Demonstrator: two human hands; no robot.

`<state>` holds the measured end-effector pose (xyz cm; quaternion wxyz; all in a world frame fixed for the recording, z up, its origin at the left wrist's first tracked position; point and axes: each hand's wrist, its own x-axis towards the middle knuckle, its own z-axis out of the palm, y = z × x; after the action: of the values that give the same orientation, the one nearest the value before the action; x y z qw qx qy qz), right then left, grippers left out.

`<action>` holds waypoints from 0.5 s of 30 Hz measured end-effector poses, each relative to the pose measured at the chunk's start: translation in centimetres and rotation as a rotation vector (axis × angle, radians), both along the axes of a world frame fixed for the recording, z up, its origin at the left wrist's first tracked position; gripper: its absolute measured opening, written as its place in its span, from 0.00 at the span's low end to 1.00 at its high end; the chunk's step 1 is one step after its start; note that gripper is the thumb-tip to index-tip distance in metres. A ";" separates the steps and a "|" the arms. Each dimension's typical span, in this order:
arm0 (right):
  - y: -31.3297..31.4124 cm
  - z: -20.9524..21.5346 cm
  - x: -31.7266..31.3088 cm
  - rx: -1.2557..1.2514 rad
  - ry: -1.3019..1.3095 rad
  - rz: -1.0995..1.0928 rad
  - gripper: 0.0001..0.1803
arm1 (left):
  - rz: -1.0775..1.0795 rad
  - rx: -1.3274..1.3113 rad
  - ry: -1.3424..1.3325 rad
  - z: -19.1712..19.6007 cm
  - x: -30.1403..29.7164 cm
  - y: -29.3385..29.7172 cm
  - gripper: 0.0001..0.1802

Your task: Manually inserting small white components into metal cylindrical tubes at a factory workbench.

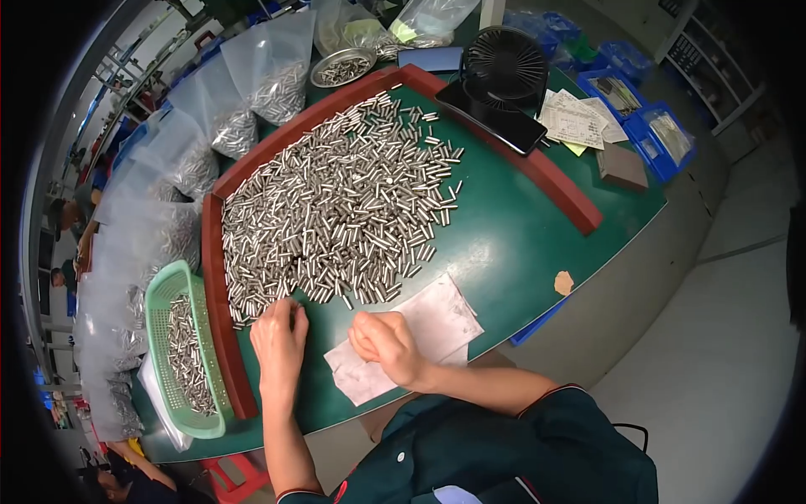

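A broad heap of small metal pins [336,202] covers the left part of the green table. At the heap's near edge is my left hand [280,336], its fingers curled together; whether a pin is between them I cannot make out. My right hand [386,346] is closed in a fist above a smudged white cloth [437,315], and what it holds, if anything, is hidden. Left of my left hand, a light green plastic basket [220,382] contains more pins.
A dark red wooden rail [225,319] borders the heap on the left and back. Clear bags of metal pieces [281,88] line the far left. A phone [495,118], a black fan [505,63], papers [579,118] and blue bins [663,139] occupy the back right.
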<state>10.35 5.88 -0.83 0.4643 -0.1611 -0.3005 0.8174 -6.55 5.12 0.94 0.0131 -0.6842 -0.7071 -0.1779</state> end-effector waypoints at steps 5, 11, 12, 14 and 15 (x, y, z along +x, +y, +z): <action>0.6 -0.8 -0.1 0.075 -0.128 -0.059 0.21 | 0.020 -0.182 -0.681 1.2 2.7 -3.7 0.04; 1.6 0.2 0.1 0.045 -0.131 -0.075 0.24 | 0.022 0.091 -0.789 -1.7 3.9 -5.1 0.06; 1.6 0.2 0.2 0.060 -0.125 -0.045 0.23 | 0.002 0.119 -0.765 -1.9 3.9 -5.4 0.07; 1.5 0.0 -0.1 0.064 -0.122 -0.027 0.23 | 0.020 0.122 -0.762 -2.1 3.7 -5.9 0.06; 1.4 -0.1 -0.1 0.081 -0.124 -0.028 0.23 | 0.036 0.106 -0.761 -2.2 3.7 -6.1 0.06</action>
<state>10.23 7.31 -0.92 0.4622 -0.1967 -0.3593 0.7865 -2.85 -0.95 -1.25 -0.2118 -0.5551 -0.6631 -0.4554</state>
